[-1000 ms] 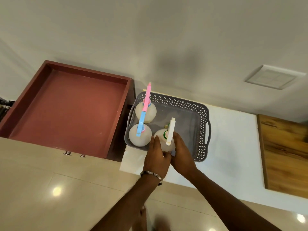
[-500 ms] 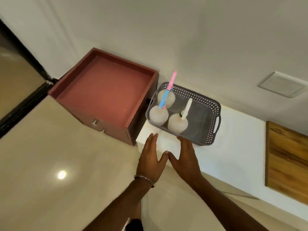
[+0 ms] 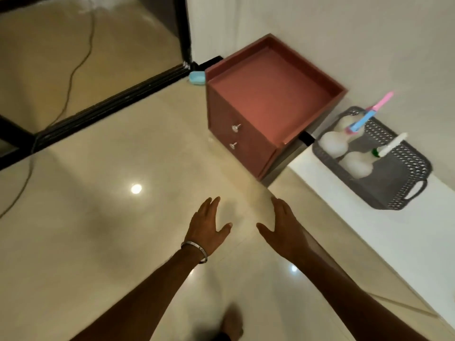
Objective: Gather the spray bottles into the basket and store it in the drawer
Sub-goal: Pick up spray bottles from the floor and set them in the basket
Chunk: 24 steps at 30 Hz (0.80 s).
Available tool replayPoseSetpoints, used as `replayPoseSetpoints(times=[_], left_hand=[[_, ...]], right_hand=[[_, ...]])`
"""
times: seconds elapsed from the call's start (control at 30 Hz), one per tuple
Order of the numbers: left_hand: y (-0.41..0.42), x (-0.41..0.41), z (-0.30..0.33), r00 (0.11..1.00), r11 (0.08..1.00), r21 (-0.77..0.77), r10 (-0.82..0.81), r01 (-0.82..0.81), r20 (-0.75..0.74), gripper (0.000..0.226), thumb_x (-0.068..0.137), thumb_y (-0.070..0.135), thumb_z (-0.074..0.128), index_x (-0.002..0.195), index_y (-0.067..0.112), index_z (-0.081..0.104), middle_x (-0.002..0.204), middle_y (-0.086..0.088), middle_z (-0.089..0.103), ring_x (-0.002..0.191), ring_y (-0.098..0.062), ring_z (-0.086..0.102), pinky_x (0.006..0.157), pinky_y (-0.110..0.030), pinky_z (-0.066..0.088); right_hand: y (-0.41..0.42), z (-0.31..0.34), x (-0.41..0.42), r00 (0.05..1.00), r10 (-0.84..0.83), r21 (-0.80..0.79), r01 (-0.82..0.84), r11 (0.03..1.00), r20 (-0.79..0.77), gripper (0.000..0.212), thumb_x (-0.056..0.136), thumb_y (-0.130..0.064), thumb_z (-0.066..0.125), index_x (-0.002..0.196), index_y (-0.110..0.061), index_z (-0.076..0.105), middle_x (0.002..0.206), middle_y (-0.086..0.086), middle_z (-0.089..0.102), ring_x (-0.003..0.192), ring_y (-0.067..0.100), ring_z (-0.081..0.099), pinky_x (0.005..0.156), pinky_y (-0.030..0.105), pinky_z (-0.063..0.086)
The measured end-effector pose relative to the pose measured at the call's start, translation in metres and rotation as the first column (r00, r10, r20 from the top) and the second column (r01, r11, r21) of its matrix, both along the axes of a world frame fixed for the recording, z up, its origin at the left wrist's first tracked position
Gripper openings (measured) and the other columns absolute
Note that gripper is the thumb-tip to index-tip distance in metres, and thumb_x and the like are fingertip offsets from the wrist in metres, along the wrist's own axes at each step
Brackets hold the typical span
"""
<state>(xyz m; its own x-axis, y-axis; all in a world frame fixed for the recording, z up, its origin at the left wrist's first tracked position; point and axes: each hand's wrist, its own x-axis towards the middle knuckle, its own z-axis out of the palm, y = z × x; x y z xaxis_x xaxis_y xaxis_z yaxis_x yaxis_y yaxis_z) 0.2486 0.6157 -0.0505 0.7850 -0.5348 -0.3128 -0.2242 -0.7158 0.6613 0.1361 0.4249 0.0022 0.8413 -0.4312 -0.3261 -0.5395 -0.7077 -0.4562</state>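
Both the left hand (image 3: pixel 205 231) and right hand (image 3: pixel 283 232) are hanging released, grasping nothing, over the floor. The basket (image 3: pixel 403 190) with three spray bottles (image 3: pixel 357 163) is sitting far right on the white surface (image 3: pixel 369 217), beside the cabinet (image 3: pixel 258 124). Lifting it one-sided would likely be tipping the top-heavy bottles.

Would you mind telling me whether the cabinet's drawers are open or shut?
Shut: both drawer fronts, each with a metal knob, sit flush with the red cabinet face. Both hands are empty.
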Motion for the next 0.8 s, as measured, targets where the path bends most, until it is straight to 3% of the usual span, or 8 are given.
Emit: replayPoseSetpoints(times=[0.27,0.5,0.63,0.8], left_hand=[[0.213,-0.017,-0.027,0.966,0.962,0.102,0.258,-0.253,-0.03,0.082,0.083,0.047,0.064,0.15,0.021,0.024,0.158,-0.009,0.024,0.143,-0.025,0.03,0.115,-0.04,0.031],[0.395,-0.056,-0.035,0.875,0.865,0.156,0.483,-0.476,-0.007,0.081,0.082,0.043,0.068,0.149,0.017,0.03,0.155,-0.012,0.031,0.144,-0.024,0.029,0.114,-0.039,0.032],[0.477,-0.088,-0.038,0.808,0.795,0.182,0.59,-0.579,-0.008,0.081,0.082,0.039,0.07,0.148,0.014,0.032,0.153,-0.015,0.033,0.143,-0.026,0.031,0.113,-0.039,0.033],[0.548,-0.147,-0.047,0.653,0.646,0.193,0.757,-0.739,-0.032,0.078,0.082,0.039,0.068,0.148,0.018,0.031,0.154,-0.01,0.031,0.142,-0.023,0.032,0.112,-0.038,0.034]], right_hand=[[0.149,-0.021,0.023,0.971,0.211,0.034,-0.209,0.977,-0.113,0.085,0.092,-0.041,0.064,0.157,-0.012,0.018,0.163,0.013,0.022,0.152,0.025,0.02,0.119,0.042,0.03],[0.287,-0.031,0.029,0.923,0.358,0.051,-0.354,0.934,-0.144,0.083,0.092,-0.04,0.064,0.157,-0.013,0.02,0.163,0.012,0.023,0.152,0.025,0.019,0.119,0.04,0.028],[0.359,-0.039,0.023,0.879,0.443,0.093,-0.433,0.897,-0.175,0.084,0.093,-0.04,0.063,0.158,-0.017,0.016,0.165,0.01,0.018,0.152,0.025,0.018,0.12,0.041,0.026],[0.43,-0.05,0.006,0.795,0.572,0.174,-0.546,0.819,-0.199,0.085,0.093,-0.041,0.063,0.159,-0.02,0.015,0.166,0.008,0.017,0.152,0.022,0.019,0.119,0.043,0.029]])
